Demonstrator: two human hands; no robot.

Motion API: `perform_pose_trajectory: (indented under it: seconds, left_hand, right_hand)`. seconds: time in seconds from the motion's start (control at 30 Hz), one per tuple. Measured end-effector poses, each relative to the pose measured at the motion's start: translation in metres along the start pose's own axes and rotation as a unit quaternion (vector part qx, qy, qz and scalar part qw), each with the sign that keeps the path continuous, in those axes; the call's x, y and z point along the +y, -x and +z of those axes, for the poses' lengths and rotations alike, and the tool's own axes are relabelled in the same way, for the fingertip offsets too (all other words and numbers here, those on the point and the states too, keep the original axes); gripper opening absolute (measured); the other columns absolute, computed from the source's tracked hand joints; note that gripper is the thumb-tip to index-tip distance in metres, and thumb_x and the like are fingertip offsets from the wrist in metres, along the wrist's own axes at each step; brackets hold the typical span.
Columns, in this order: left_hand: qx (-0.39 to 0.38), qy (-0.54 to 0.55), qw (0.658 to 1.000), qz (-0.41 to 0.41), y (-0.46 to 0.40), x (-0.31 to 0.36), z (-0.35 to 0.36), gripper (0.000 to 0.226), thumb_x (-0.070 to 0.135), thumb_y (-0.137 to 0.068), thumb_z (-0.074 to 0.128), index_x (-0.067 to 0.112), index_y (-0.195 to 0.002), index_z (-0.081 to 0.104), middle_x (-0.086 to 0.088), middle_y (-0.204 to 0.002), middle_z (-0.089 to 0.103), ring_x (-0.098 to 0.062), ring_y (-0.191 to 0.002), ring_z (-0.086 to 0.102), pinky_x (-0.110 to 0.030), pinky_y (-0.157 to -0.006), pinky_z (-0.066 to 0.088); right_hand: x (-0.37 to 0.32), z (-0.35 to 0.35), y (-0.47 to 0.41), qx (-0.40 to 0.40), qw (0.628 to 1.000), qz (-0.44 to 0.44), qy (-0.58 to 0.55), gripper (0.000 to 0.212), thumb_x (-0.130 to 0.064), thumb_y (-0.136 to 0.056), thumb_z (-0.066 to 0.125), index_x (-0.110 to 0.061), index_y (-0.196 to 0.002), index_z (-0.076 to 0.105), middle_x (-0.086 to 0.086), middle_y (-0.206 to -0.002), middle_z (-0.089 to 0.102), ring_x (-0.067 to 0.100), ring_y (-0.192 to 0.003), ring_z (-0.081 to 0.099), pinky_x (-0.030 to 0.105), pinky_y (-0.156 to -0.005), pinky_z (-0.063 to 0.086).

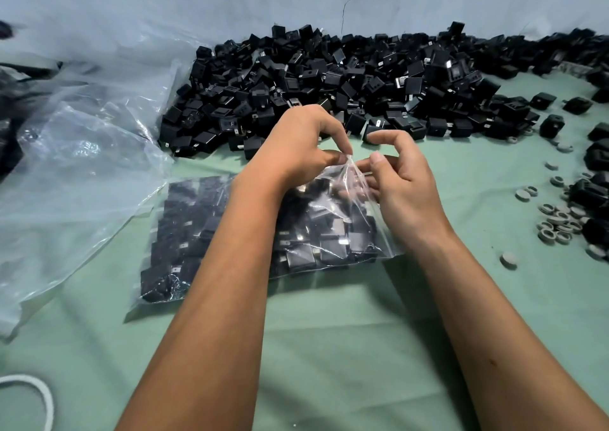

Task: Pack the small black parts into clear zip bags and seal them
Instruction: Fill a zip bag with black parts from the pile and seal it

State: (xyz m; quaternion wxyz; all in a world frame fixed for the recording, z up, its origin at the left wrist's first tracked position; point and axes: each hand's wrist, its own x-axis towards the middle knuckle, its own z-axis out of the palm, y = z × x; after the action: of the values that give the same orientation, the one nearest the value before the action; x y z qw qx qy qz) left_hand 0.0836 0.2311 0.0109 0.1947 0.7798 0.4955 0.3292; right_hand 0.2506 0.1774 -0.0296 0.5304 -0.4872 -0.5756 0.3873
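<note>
A clear zip bag (333,232) filled with small black parts lies on the green table (329,331) in front of me. My left hand (296,147) pinches the bag's top edge between thumb and fingers. My right hand (402,180) pinches the same edge just to the right, fingers curled on the plastic. A second filled clear bag (184,226) lies flat to the left, partly under my left forearm. A big heap of loose black parts (329,81) stretches along the back of the table.
A large crumpled clear plastic sheet (75,166) covers the left side. Several grey rings (557,223) and more black parts (593,193) are scattered at the right. A white loop (39,394) lies at the bottom left. A pale wall (197,2) rises behind the heap.
</note>
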Motion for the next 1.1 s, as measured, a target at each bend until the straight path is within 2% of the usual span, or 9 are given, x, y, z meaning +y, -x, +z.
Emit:
perform_pose_trajectory:
  seconds: [0.17,0.37,0.47,0.6,0.67,0.83,0.9,1.0,1.1]
  left_hand:
    - [-0.002,0.000,1.000,0.005,0.000,0.000,0.000,0.016,0.019,-0.080,0.088,0.032,-0.083,0.080,0.005,-0.105,0.067,-0.012,-0.105,0.063,-0.038,-0.099,0.050]
    - [0.000,-0.009,0.999,-0.049,0.003,-0.007,-0.007,0.011,0.019,-0.088,0.080,0.028,-0.095,0.080,0.015,-0.103,0.067,-0.005,-0.103,0.062,-0.027,-0.095,0.051]
    - [-0.019,-0.027,0.994,-0.100,0.009,-0.017,-0.019,0.008,0.022,-0.092,0.076,0.028,-0.095,0.080,0.012,-0.101,0.071,-0.002,-0.095,0.062,-0.018,-0.079,0.047]
    - [-0.011,-0.033,0.984,-0.177,0.018,-0.036,-0.034,0.011,0.020,-0.094,0.073,0.029,-0.093,0.079,0.008,-0.094,0.073,-0.004,-0.087,0.065,-0.016,-0.067,0.045]
    - [0.037,-0.025,0.973,-0.228,0.022,-0.047,-0.042,0.019,0.015,-0.093,0.069,0.030,-0.090,0.079,0.006,-0.095,0.074,-0.008,-0.084,0.065,-0.019,-0.069,0.049]
    - [0.170,-0.018,0.920,-0.352,0.035,-0.068,-0.060,0.045,-0.004,-0.083,0.046,0.030,-0.075,0.074,0.004,-0.094,0.070,-0.025,-0.096,0.065,-0.036,-0.088,0.059]
    - [0.199,-0.004,0.908,-0.368,0.035,-0.070,-0.064,0.040,-0.002,-0.084,0.048,0.028,-0.081,0.074,0.003,-0.091,0.066,-0.027,-0.099,0.065,-0.039,-0.090,0.059]
    - [0.237,0.023,0.895,-0.378,0.032,-0.072,-0.068,0.034,0.001,-0.086,0.052,0.022,-0.102,0.074,-0.002,-0.108,0.070,-0.026,-0.103,0.064,-0.037,-0.092,0.057]
    - [0.259,0.016,0.886,-0.384,0.032,-0.074,-0.069,0.038,0.003,-0.086,0.051,0.022,-0.109,0.073,0.000,-0.115,0.069,-0.022,-0.096,0.057,-0.029,-0.085,0.050]
  right_hand:
    - [-0.002,0.006,0.005,-0.062,0.995,0.014,-0.073,0.022,-0.012,-0.107,0.046,-0.020,-0.126,0.054,0.022,-0.103,0.068,0.032,-0.083,0.078,0.046,-0.075,0.065]
    - [0.001,-0.005,-0.003,0.082,0.996,-0.018,0.008,0.014,-0.019,-0.102,0.054,-0.023,-0.110,0.065,0.005,-0.083,0.074,0.023,-0.076,0.074,0.045,-0.069,0.064]
    - [-0.003,-0.003,-0.007,0.115,0.991,-0.046,0.044,0.012,-0.016,-0.099,0.057,-0.020,-0.102,0.068,0.003,-0.078,0.074,0.020,-0.073,0.073,0.040,-0.064,0.063]
    - [-0.020,0.004,-0.020,0.132,0.973,-0.091,0.164,0.012,-0.016,-0.096,0.060,-0.021,-0.095,0.071,-0.006,-0.075,0.073,0.010,-0.072,0.071,0.041,-0.073,0.062]
    - [-0.037,0.017,-0.034,0.080,0.955,-0.118,0.258,0.010,-0.019,-0.095,0.063,-0.022,-0.091,0.072,-0.010,-0.075,0.071,0.010,-0.072,0.069,0.039,-0.075,0.060]
    - [-0.063,0.079,-0.068,-0.154,0.897,-0.128,0.394,0.014,-0.018,-0.094,0.065,-0.021,-0.098,0.077,-0.005,-0.089,0.074,0.017,-0.091,0.069,0.033,-0.085,0.057]
    - [-0.060,0.104,-0.080,-0.218,0.848,-0.127,0.466,0.021,-0.017,-0.093,0.064,-0.021,-0.111,0.074,0.003,-0.105,0.074,0.025,-0.107,0.065,0.036,-0.093,0.054]
    - [-0.048,0.134,-0.092,-0.272,0.779,-0.134,0.548,0.036,-0.013,-0.092,0.065,-0.018,-0.128,0.065,0.011,-0.126,0.065,0.032,-0.118,0.060,0.040,-0.099,0.052]
    - [-0.039,0.150,-0.101,-0.293,0.770,-0.136,0.551,0.042,-0.009,-0.093,0.062,-0.020,-0.134,0.061,0.011,-0.133,0.061,0.031,-0.122,0.057,0.040,-0.100,0.052]
